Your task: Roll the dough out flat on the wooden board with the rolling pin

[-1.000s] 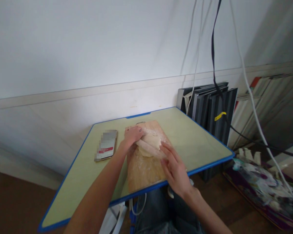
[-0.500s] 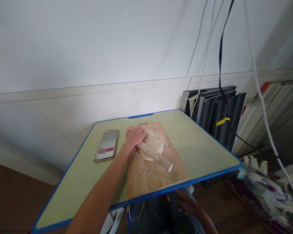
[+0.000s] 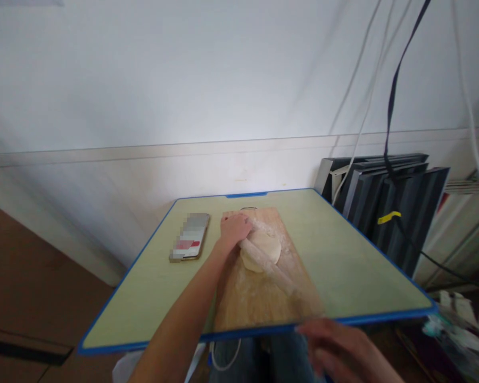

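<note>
A smooth pale wall (image 3: pixel 183 80) fills the upper half, crossed by a narrow ledge. Below it spreads the counter (image 3: pixel 363 266), a flat yellow-green sheet with a raised blue rim. Dark ribbed panels (image 3: pixel 383 207) lean in a stack at its right, the lower parts hidden behind the counter. On the counter lies a rectangular wooden board (image 3: pixel 247 308), grainy and dusted with white powder. The right hand (image 3: pixel 331 346) hangs at the counter's near edge, smeared by motion; its fingers look half bent, but I cannot tell how wide they are. The left hand (image 3: pixel 235 229) rests on the board's far part, fingers drawn in narrow over the far end of a rolling pin (image 3: pixel 269 266) — that end is hidden beneath it. The pin, a pale floury cylinder, slants across the board, its near end blurred. Under it sits a thin, roundish sheet of dough (image 3: pixel 271 246), partly covered. To the left lies a flat phone (image 3: pixel 191 234) — its screen mostly pixelated.
</note>
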`<action>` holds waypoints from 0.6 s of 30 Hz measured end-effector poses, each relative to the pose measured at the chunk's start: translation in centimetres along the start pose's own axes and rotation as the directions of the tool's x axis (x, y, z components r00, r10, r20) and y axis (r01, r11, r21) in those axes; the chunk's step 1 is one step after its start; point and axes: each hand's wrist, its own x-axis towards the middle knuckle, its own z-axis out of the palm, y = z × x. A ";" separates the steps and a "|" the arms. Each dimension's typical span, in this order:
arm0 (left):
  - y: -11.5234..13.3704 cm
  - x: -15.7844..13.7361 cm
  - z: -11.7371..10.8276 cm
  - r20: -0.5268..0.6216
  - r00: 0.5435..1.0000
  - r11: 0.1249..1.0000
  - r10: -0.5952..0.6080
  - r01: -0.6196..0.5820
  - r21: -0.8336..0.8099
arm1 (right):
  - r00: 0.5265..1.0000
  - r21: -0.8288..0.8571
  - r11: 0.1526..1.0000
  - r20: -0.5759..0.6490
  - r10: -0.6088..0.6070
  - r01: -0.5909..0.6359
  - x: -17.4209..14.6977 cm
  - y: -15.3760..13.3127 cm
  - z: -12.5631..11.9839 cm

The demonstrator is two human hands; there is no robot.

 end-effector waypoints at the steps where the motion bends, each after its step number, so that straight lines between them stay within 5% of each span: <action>1: 0.1 0.0 0.0 0.000 1.000 1.000 -0.005 0.005 0.002 | 0.991 -0.075 0.988 -0.004 -0.132 0.131 1.5 -1.0 -1.1; 3: 0.2 -0.1 -0.1 -0.005 1.000 1.000 -0.018 0.018 0.007 | 0.967 -0.349 0.923 -0.129 -0.220 0.163 4.8 -2.7 -2.4; 6: 0.1 -0.5 -0.1 -0.025 0.999 0.999 -0.041 0.042 0.011 | 0.979 -0.598 0.784 0.005 -0.203 0.166 8.4 -4.0 -2.0; 11: -0.4 -1.0 0.0 -0.083 0.994 0.997 -0.076 0.076 -0.011 | 0.951 -0.661 0.694 0.285 -0.119 0.285 9.6 -4.1 -0.9; 18: -1.3 -3.0 -0.4 -0.176 0.983 0.998 -0.043 0.033 -0.059 | 0.920 -0.657 0.660 0.361 -0.149 0.365 13.4 -1.7 -6.2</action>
